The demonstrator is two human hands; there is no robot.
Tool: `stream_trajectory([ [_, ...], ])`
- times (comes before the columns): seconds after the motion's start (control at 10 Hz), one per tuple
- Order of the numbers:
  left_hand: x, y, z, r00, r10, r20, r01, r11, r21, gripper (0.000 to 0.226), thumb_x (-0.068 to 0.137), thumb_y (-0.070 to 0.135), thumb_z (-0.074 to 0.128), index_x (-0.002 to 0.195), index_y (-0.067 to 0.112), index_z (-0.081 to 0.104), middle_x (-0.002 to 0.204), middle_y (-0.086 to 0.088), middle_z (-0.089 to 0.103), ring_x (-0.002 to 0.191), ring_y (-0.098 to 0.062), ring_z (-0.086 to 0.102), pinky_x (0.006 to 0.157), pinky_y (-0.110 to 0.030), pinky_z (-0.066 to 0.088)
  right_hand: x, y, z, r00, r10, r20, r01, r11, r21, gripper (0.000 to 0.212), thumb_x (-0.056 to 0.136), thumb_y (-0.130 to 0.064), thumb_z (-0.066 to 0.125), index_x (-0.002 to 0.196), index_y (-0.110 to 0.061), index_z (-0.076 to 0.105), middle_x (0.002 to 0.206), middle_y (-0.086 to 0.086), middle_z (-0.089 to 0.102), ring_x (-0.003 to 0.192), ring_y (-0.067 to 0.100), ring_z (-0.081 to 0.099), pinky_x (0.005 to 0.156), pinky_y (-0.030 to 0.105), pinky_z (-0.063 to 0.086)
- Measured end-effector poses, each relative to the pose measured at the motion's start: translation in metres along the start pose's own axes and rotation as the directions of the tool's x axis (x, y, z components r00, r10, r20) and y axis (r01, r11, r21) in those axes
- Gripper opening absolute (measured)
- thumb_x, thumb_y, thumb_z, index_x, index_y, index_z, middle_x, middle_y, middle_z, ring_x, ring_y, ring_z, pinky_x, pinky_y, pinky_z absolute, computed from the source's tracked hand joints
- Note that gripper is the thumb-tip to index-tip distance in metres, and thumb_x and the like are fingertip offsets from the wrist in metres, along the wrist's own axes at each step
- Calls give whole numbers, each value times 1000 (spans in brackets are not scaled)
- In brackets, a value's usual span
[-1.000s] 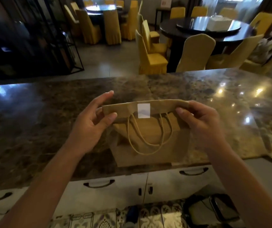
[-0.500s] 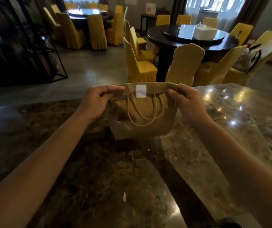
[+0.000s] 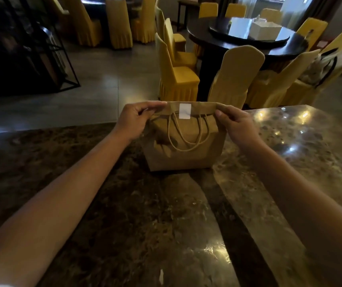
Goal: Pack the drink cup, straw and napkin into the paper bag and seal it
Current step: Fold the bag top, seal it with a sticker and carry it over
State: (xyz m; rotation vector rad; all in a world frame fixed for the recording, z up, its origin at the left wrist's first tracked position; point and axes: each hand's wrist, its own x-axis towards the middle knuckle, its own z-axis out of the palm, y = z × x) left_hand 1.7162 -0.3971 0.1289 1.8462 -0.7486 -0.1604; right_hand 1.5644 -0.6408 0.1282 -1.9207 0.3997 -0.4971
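Observation:
A brown paper bag [image 3: 186,156] stands upright on the dark marble counter [image 3: 124,214], near its far edge. Its top is folded over toward me, and a white sticker [image 3: 185,111] sits across the fold at the middle. Two twisted paper handles [image 3: 188,137] hang down the front face. My left hand [image 3: 133,121] pinches the left end of the folded top. At the right end, my right hand [image 3: 235,126] pinches the fold the same way. The cup, straw and napkin are not visible.
Beyond the counter lies a dining room with yellow-covered chairs [image 3: 174,67] and a dark round table [image 3: 248,40] bearing a white box [image 3: 265,30]. A black metal rack [image 3: 31,48] stands at the far left. Bright reflections mark the counter's right side.
The bag now sits farther from me toward the counter's far edge, with both arms stretched out. My left hand shifted from an open-fingered hold to a pinch on the fold.

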Motion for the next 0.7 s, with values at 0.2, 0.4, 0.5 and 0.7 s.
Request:
stream_trajectory([
  [0.2,-4,0,2,998,43,-41,-41,998,42,42,104,16,52,143,33,53,129,5,57,124,-18,58,98,-33,56,3,-2,-4,999,33,41,-31,998,-50,26,101,-33,59,124,-24,66,107,-6,74,96,3,72,77,23,58],
  [0.4,-8,15,-12,993,101,-57,-89,980,176,57,98,32,63,150,33,42,136,3,60,129,-15,55,104,-35,47,-11,-19,-21,998,39,42,-28,971,-235,64,95,-44,66,151,-28,39,150,2,49,133,19,51,81,23,54],
  [0.5,-14,31,-24,985,144,-93,-117,960,253,59,97,37,63,151,33,40,145,0,55,132,-15,52,103,-35,46,-25,-38,-35,998,-68,13,69,941,-332,69,93,-45,68,153,-30,37,159,1,39,142,21,43,104,44,52],
  [0.7,-40,93,-39,953,280,-117,-221,905,363,50,102,35,55,150,33,41,153,-1,45,134,-14,43,101,-38,43,-62,-94,-66,949,-316,-7,294,891,-346,63,93,-44,68,149,-38,41,154,-6,42,136,14,44,107,42,49],
])
